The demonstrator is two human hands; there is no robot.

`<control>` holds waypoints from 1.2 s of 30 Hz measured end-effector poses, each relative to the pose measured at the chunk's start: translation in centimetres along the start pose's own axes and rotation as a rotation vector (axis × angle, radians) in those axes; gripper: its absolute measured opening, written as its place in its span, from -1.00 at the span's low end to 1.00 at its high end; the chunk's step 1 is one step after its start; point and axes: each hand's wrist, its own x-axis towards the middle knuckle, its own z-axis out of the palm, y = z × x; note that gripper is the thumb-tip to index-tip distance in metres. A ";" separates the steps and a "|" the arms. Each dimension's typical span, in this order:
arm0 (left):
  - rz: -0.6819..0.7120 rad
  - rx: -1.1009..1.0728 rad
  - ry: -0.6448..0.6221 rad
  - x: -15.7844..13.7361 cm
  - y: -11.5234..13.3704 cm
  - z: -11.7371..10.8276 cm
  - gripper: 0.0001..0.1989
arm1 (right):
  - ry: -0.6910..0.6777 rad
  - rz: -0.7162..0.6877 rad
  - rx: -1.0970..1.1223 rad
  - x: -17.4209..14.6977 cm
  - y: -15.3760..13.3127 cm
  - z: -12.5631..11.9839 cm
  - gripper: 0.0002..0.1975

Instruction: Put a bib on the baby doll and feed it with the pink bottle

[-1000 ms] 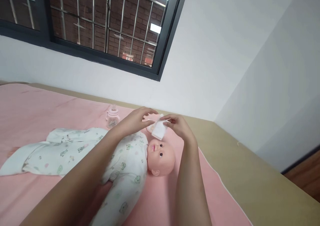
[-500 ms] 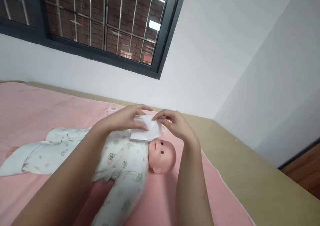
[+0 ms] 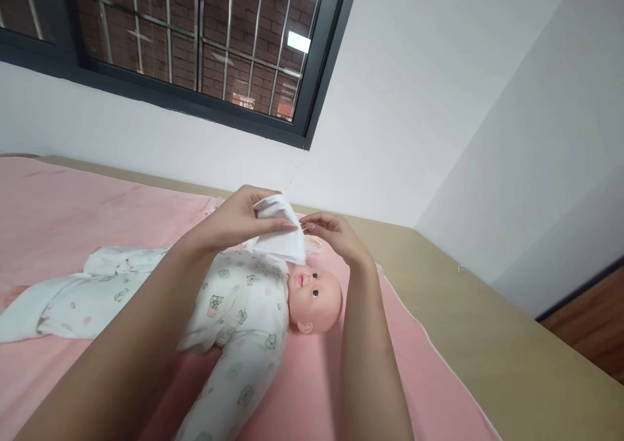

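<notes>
My left hand (image 3: 238, 216) grips a folded white tissue (image 3: 280, 239), its thumb across the front and its fingers behind. At the tissue's right edge, the thumb and fingertips of my right hand (image 3: 336, 233) are pinched together. Both hands are raised over a baby doll (image 3: 316, 301), which lies on its back with its head to the right. The doll wears a white suit (image 3: 234, 298) printed with small green and pink figures. Just behind the tissue is a small clear object (image 3: 313, 244), partly hidden, whose kind I cannot make out.
A pink blanket (image 3: 121, 200) lies under the doll on a wooden surface (image 3: 439, 311). White wall (image 3: 370, 135) rises behind it, with a dark-framed barred window (image 3: 205, 44) at the upper left. At far right is a brown wooden panel (image 3: 589, 327).
My left hand has lifted and tilted the tissue, which now bends open at the top. My right hand's fingers have shifted from the tissue's upper front to its right edge.
</notes>
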 end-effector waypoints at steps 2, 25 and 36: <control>0.021 0.099 -0.081 0.3 -0.8 0.2 -0.79 | 0.140 0.031 0.069 0.4 2.4 -1.0 -0.74; -0.074 0.374 -0.453 1.7 -5.4 3.6 -0.62 | 0.513 0.398 0.301 -1.6 14.4 -1.2 -0.72; -0.047 0.427 -0.490 1.9 -5.9 3.2 -0.60 | 0.520 0.399 0.271 -2.0 13.6 -0.9 -0.75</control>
